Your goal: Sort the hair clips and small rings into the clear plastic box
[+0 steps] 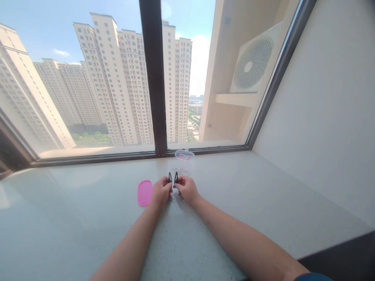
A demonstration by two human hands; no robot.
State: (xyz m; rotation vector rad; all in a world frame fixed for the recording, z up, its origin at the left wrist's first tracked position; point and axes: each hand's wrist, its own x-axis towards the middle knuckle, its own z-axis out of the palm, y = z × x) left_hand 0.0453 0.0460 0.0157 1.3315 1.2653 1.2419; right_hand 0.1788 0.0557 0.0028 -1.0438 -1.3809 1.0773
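Note:
Each hand pinches a small black snap hair clip, held upright, and the two clips stand side by side with a narrow gap between them. My left hand (pixel 161 190) grips the left hair clip (pixel 170 177). The right hair clip (pixel 176 178) is between the thumb and fingers of my right hand (pixel 187 189). Just beyond the hands stands a clear plastic container (pixel 184 168) with a pink handle on its upper part; its contents are too faint to name. Under the fingertips lie small dark bits (pixel 172 200), partly hidden. A pink lid (pixel 144 192) rests flat beside my left hand.
All of this is on a pale windowsill (pixel 88 218). A dark window frame (pixel 158 152) with glass bounds its far side, and a white wall (pixel 328 101) rises on the right. Outside are tall buildings and an air-conditioner unit (pixel 253 62).

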